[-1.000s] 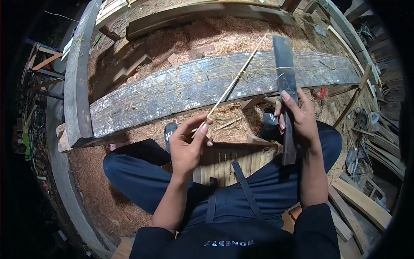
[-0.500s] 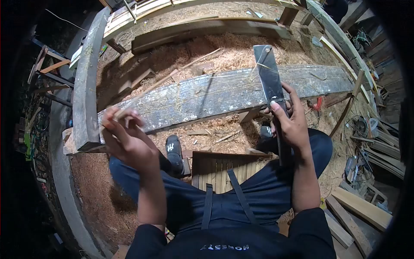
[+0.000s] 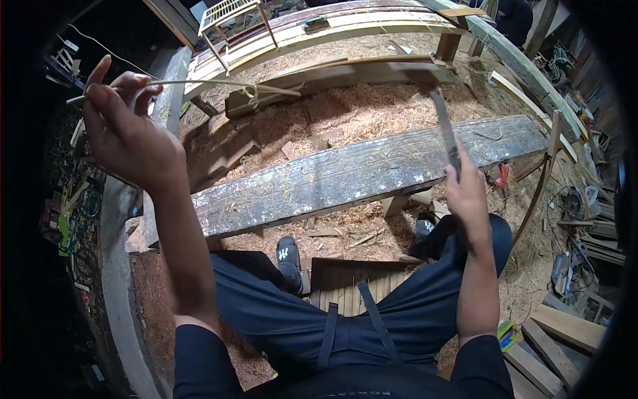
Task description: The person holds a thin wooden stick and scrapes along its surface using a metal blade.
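Note:
My left hand is raised at the upper left, its fingers pinched on a thin pale strip that looks like split bamboo or cane. The strip reaches right, past a small curl or loop, to a free end. My right hand grips the handle of a broad-bladed knife. Its blade points away from me, seen nearly edge-on and a little blurred, above the long worn plank in front of my knees. Strip and blade are well apart.
Wood shavings cover the ground around the plank. A timber beam lies beyond it, and a small slatted stand is at the back. A red-handled tool rests at the right. Cut boards lie at the lower right.
My left hand has risen and moved left with the strip, now stretched out to the right. The knife has turned from flat-on to nearly edge-on. The view has shifted slightly.

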`<state>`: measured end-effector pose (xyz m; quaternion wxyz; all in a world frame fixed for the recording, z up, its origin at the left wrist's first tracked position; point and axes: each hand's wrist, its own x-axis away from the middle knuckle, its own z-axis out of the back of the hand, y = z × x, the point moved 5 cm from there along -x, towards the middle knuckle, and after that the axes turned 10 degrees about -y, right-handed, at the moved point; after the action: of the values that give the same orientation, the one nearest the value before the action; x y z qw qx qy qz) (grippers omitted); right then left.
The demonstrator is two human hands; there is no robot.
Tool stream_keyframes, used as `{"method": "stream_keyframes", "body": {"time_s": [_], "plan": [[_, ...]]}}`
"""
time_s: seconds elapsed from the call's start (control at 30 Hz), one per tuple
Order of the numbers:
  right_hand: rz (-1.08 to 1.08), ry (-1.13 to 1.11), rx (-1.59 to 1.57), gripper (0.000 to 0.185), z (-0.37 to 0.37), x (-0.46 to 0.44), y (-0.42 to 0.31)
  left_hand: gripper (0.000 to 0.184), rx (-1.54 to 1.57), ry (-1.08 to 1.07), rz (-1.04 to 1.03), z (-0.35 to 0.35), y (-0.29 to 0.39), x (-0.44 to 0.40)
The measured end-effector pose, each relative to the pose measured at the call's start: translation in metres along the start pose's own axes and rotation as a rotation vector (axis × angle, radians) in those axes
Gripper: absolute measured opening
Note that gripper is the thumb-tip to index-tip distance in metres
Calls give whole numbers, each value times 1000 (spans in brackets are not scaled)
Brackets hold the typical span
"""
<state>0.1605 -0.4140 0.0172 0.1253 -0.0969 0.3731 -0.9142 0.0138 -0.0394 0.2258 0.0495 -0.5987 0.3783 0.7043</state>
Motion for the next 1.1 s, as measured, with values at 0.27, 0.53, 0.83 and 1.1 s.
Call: {"method": "stream_keyframes", "body": {"time_s": [0.27,0.53,0.83,1.1], "plan": [[345,89,22,51,6,-15,15,33,60,18,36,-1,-21,-30],[62,-153,-586,54,-2,-18,0,38,382,-142,314,-45,-42,-41],[196,-247,-587,48,-22,-16,-14,33,572,-688,783,-105,-86,18],[153,-311,-727,35,-30,-20,-8,22,585,-739,1070,-125,-97,90]]}}
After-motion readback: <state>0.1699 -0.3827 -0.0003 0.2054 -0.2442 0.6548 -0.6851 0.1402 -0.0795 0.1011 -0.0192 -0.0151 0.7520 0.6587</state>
